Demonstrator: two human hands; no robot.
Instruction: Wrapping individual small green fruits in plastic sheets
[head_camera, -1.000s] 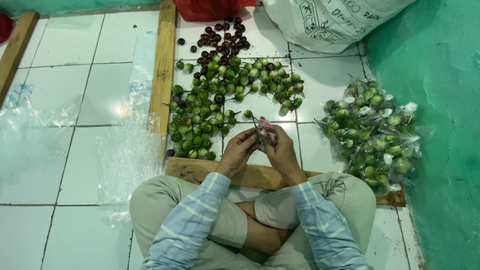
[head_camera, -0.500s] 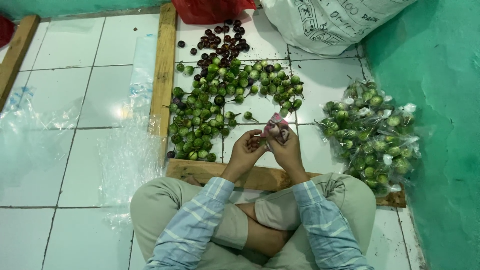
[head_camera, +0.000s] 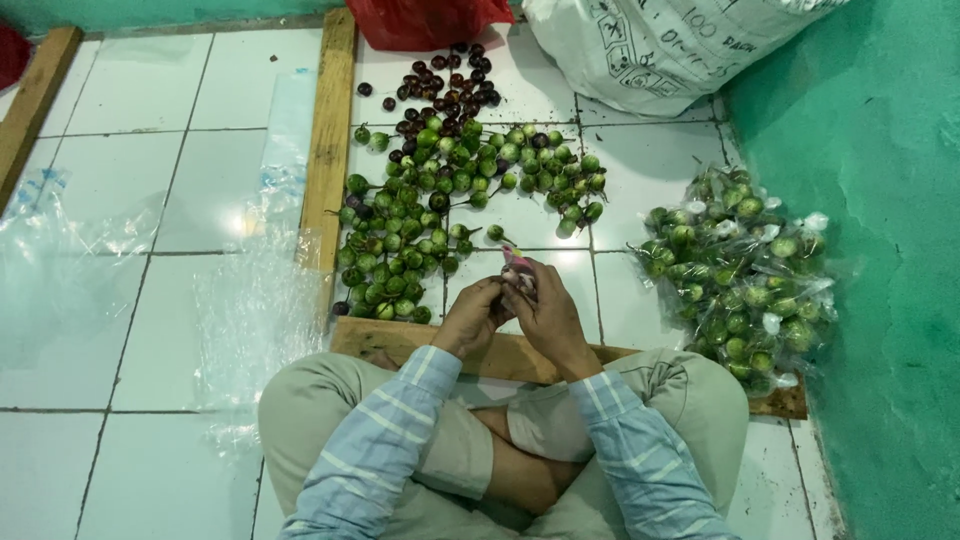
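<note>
Far left edge, upper: a wooden plank lying at an angle on the white tiled floor. Left of centre: clear plastic bags spread flat on the tiles. Beside them, a second wooden plank running down from the top edge. Centre: a loose heap of small round green fruits with stems, and above it, near the top edge, a smaller scatter of dark purple fruits below a red bag. Lower centre: left hand and right hand close together above a third wooden plank, both pinching a small pinkish item, too small to identify, perhaps a tie or band. Upper right: a white sack. Right, against the green wall: packed clear bags of green fruits, piled on the floor.
</note>
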